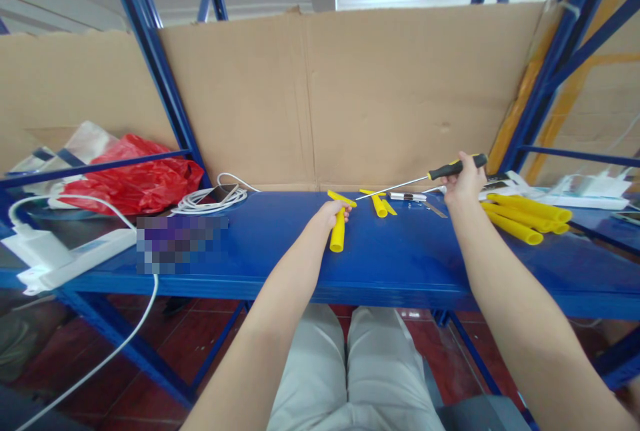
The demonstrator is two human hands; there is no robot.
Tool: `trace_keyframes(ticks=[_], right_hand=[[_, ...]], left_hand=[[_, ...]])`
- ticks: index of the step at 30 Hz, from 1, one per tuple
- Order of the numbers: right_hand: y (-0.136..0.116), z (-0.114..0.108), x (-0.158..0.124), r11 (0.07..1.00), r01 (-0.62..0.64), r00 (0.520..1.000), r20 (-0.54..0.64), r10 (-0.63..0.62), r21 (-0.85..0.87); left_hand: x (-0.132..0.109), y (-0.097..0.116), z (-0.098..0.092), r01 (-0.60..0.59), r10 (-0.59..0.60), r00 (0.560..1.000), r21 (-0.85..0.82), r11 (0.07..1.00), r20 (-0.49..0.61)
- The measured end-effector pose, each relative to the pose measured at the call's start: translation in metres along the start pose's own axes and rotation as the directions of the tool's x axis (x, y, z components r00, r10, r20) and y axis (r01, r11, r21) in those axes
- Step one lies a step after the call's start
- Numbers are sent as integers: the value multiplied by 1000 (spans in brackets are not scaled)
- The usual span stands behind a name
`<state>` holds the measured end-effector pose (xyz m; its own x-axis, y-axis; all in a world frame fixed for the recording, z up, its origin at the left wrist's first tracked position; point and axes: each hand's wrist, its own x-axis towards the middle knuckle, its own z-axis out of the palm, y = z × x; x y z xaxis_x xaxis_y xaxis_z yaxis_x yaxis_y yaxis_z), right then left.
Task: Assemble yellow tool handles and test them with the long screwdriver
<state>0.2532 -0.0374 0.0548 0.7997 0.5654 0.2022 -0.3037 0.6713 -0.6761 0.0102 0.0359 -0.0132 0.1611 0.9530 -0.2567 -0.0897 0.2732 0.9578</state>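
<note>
My left hand (333,211) is closed around a yellow T-shaped piece (337,237), a tube with a flat crossbar at its far end. In my right hand (465,181) is a long screwdriver (447,169) with a black and yellow handle. Its thin shaft points left and down, and the tip appears close to the right end of the crossbar; whether they touch I cannot tell. Just behind, a second yellow T-shaped piece (379,207) lies on the blue table. Beside it are a small white and dark item (407,197) and a thin metal strip (436,209).
Several yellow tubes (525,216) are piled at the right. On the left stand a white power strip (85,259), a coiled white cable (213,199) and a red plastic bag (137,174). A cardboard panel (380,97) closes off the back between blue posts (160,77).
</note>
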Motion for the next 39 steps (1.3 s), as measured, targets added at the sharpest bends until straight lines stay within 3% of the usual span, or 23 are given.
trace_keyframes(ticks=[11,26,33,39], right_hand=[[-2,2,-5,1000,7,1000,-11,-8,-21],[4,0,2,998,10,1000,11,-9,-57],[10,-3,8,995,27,998,51,-23,-96],[7,-3,8,994,-28,998,44,33,-107]], left_hand=[[-5,1,-3,-70,73,993,-36,997,91],[-10,3,3,17,-17,1000,-14,1000,-22],[-6,0,2,7,-8,999,-17,1000,-48],[-5,0,1,2,-2,999,-17,1000,-50]])
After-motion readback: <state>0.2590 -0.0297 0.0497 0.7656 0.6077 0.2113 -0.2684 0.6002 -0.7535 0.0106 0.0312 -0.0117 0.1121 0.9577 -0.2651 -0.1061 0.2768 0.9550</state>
